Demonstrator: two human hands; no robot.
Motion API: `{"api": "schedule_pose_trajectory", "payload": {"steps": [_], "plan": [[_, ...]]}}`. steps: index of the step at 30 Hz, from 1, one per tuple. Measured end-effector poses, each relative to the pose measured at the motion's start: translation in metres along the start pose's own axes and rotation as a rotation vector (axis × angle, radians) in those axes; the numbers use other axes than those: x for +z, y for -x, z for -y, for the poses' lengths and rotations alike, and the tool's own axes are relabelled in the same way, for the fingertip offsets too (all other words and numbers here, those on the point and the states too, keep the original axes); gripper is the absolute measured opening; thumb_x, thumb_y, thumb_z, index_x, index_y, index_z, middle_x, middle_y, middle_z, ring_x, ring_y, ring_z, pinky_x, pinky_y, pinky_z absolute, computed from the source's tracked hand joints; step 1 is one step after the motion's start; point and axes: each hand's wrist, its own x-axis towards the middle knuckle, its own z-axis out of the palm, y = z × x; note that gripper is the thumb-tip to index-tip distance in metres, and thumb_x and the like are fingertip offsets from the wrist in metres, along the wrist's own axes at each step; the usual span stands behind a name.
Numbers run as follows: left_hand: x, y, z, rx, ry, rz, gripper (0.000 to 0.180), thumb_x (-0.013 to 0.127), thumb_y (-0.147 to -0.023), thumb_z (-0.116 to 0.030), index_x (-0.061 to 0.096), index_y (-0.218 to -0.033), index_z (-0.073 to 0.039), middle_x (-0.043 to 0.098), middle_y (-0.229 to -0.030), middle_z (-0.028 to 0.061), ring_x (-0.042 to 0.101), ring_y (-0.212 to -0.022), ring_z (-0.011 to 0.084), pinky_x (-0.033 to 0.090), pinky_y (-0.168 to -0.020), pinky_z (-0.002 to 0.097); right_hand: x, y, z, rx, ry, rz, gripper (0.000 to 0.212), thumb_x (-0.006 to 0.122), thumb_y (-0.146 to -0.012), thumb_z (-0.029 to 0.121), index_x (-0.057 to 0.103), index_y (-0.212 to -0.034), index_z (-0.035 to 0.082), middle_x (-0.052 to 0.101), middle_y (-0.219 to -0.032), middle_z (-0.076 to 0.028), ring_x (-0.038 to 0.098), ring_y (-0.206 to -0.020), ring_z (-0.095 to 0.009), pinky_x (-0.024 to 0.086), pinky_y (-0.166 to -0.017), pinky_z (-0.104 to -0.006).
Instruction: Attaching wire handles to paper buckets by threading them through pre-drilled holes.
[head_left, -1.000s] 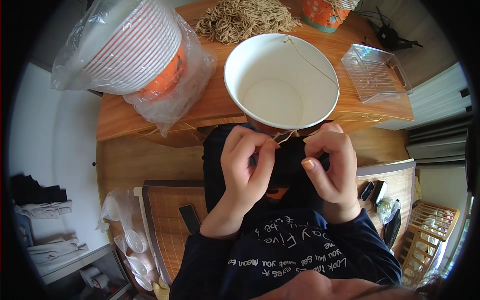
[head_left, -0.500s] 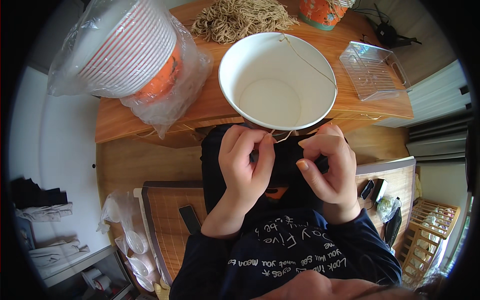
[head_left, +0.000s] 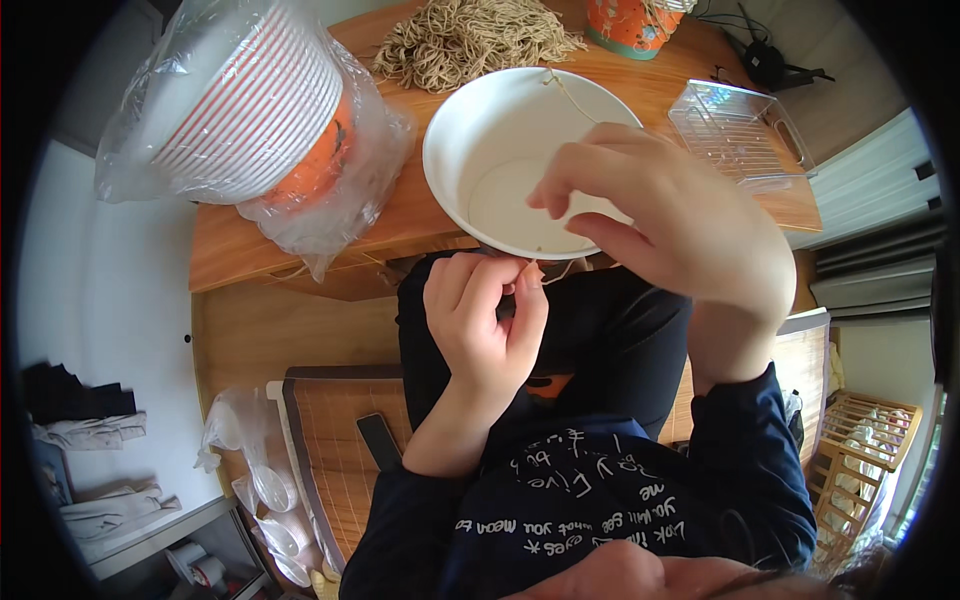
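Observation:
A white paper bucket point(head_left: 478, 112) stands with its open mouth up at the table's front edge, by my knees. At the near rim, my left hand point(head_left: 480, 315) pinches a thin beige cord point(head_left: 566, 270), a short length of which hangs just outside the rim. Over the bucket's mouth is my right hand point(head_left: 655, 205), its fingers curled and its thumb apart from them, with nothing visible between. It hides the right part of the bucket. More cord runs from the far rim across the inside and passes out of sight behind that hand.
Nested white buckets point(head_left: 255, 115) in clear plastic lie at the left on the wooden table point(head_left: 400, 215). A heap of beige cords point(head_left: 470, 45) lies behind the bucket. An orange bucket point(head_left: 628, 28) and a clear plastic tray point(head_left: 745, 130) are at the right. A phone point(head_left: 378, 440) lies lower left.
My right hand has risen from beside the near rim to over the bucket's mouth. The left hand has stayed at the rim with its pinch on the cord. The view has shifted slightly.

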Motion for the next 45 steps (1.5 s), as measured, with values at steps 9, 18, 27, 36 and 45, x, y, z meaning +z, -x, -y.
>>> {"api": "schedule_pose_trajectory", "payload": {"steps": [9, 18, 27, 36, 45], "plan": [[0.002, 0.0, -0.002, 0.045, -0.124, -0.012, 0.01, 0.074, -0.08, -0.011, 0.065, -0.085, -0.011, 0.059, -0.076, -0.0002, 0.052, -0.07, 0.0219, 0.037, -0.065, 0.0363, -0.001, -0.023, -0.001, 0.066, -0.071, 0.345, 0.024, 0.067, -0.082, 0.004, 0.064, -0.105, 0.009, 0.071, -0.091, -0.01, 0.069, -0.089, -0.03, 0.054, -0.074, -0.0392], [0.001, 0.001, -0.005, 0.056, -0.216, -0.023, 0.01, 0.074, -0.08, -0.014, 0.065, -0.084, -0.013, 0.061, -0.079, -0.0018, 0.054, -0.071, 0.0209, 0.036, -0.067, 0.0359, 0.003, -0.028, 0.007, 0.068, -0.091, 0.406, 0.023, 0.069, -0.081, 0.004, 0.067, -0.104, 0.008, 0.074, -0.095, -0.01, 0.07, -0.092, -0.031, 0.055, -0.076, -0.0392], [-0.008, 0.012, -0.006, -0.09, 0.156, -0.062, 0.014, 0.068, -0.08, -0.001, 0.061, -0.092, -0.001, 0.062, -0.087, 0.0125, 0.057, -0.079, 0.0269, 0.045, -0.071, 0.0346, 0.017, 0.012, 0.038, -0.117, 0.144, -0.235, 0.028, 0.072, -0.067, -0.001, 0.067, -0.093, 0.008, 0.068, -0.087, -0.003, 0.062, -0.081, -0.026, 0.048, -0.07, -0.0381], [-0.013, 0.002, -0.003, -0.43, 0.73, 0.173, 0.009, 0.066, -0.093, -0.008, 0.068, -0.095, 0.001, 0.065, -0.091, 0.0022, 0.047, -0.068, 0.0027, 0.034, -0.059, 0.0185, 0.083, 0.063, 0.041, 0.03, 0.001, -0.474, 0.034, 0.078, -0.068, 0.001, 0.065, -0.098, 0.01, 0.069, -0.094, 0.001, 0.063, -0.084, -0.021, 0.049, -0.076, -0.035], [-0.018, -0.003, 0.007, -0.346, 0.605, 0.177, 0.006, 0.073, -0.087, -0.001, 0.071, -0.093, 0.0, 0.066, -0.093, 0.0024, 0.051, -0.068, 0.0028, 0.035, -0.058, 0.019, 0.112, 0.064, 0.027, 0.065, -0.151, -0.696, 0.031, 0.081, -0.068, -0.006, 0.066, -0.093, 0.005, 0.07, -0.094, -0.008, 0.067, -0.084, -0.026, 0.052, -0.071, -0.0349]]}}
